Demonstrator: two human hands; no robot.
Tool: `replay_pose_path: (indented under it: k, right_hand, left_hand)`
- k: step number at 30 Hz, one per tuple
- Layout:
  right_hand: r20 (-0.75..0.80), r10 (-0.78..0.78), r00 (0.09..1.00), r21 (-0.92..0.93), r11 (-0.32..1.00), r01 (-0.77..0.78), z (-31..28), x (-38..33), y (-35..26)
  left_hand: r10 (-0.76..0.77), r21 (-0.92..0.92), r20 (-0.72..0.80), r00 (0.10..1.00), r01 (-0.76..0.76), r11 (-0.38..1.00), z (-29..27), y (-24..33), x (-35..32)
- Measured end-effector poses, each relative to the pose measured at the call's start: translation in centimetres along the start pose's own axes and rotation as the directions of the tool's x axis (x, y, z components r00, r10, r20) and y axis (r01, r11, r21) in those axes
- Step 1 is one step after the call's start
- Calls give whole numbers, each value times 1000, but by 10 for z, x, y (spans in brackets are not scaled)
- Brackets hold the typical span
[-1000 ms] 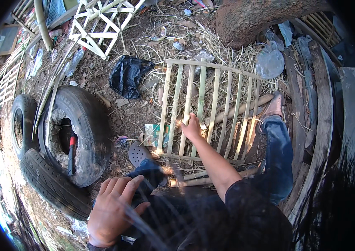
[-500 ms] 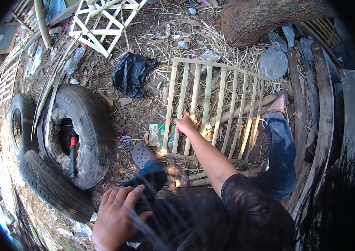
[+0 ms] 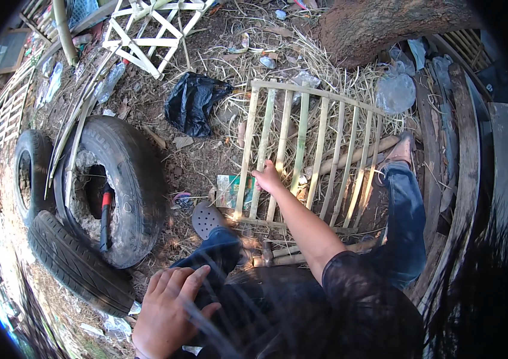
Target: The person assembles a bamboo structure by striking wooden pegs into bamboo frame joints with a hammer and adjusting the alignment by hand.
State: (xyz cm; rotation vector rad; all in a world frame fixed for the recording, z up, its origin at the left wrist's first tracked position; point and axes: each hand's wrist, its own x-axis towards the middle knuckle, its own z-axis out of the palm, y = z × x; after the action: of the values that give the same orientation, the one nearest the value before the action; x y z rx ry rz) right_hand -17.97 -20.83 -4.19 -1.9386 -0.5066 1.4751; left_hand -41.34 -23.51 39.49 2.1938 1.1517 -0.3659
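Observation:
A bamboo slatted panel (image 3: 302,141) lies over straw in front of me, its pale upright strips joined by crosspieces at the far and near ends. My right hand (image 3: 269,178) is closed around one of its left-hand strips, thumb up along the bamboo. My left hand (image 3: 170,311) rests low on the left by my bent leg, fingers loosely stretched and holding nothing. Bamboo poles (image 3: 349,157) show beneath the panel. Just left of the gripped strip, a green and white packet (image 3: 227,190) lies partly under the panel.
Old tyres (image 3: 137,197) stand and lean at left, with a red-and-black handle (image 3: 105,216) inside one. A black plastic bag (image 3: 193,105) lies beyond. A woven bamboo lattice (image 3: 146,42) is at the far left, a tree trunk (image 3: 379,30) far right. Weathered planks (image 3: 468,155) line the right side.
The whole scene has shifted slightly to the right in the view. My right hand keeps its grip on the strip, and my left hand stays where it was.

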Motion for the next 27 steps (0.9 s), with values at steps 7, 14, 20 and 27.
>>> replay_pose_path:
  k: [7, 14, 20, 27]
  right_hand:
    - [84, 21, 996, -101, 995, -12, -2, -3, -12]
    - [-234, -219, 947, -284, 947, 149, -20, -20, 4]
    - [-394, -295, 870, -426, 898, 112, -33, -28, 29]
    - [-248, -190, 950, -324, 940, 104, -28, -18, 25]
  left_hand:
    - [-19, 18, -4, 1000, 19, 1000, -6, 13, -2]
    - [-31, 77, -24, 999, 32, 996, -6, 15, 0]
    - [7, 72, -18, 1000, -6, 997, -1, 19, 4]
    - [34, 26, 3, 999, -34, 999, -5, 9, 1]
